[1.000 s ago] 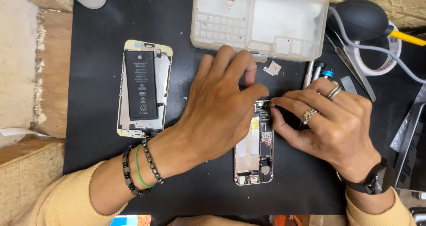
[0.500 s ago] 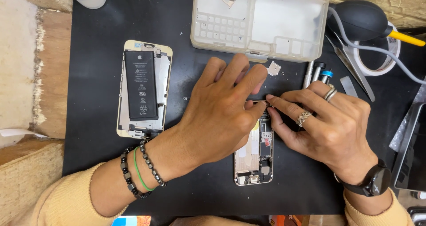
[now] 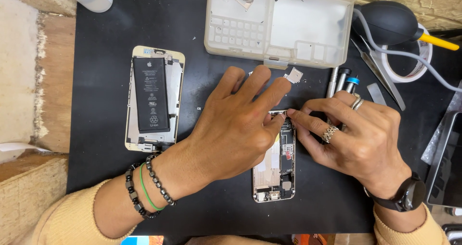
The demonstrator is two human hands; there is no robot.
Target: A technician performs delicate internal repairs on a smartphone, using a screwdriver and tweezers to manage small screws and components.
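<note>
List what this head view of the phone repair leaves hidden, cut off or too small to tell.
- Top of the open phone: covered by the left hand and right hand.
- What the fingertips pinch: too small to tell.
- Dust blower: its yellow nozzle is cut off by the right edge.
- Parts box: lid cut off by the top edge.
- Screws on the mat: too small to make out.

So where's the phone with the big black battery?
The phone with the black battery lies on the black mat, just beyond the left hand.
</note>
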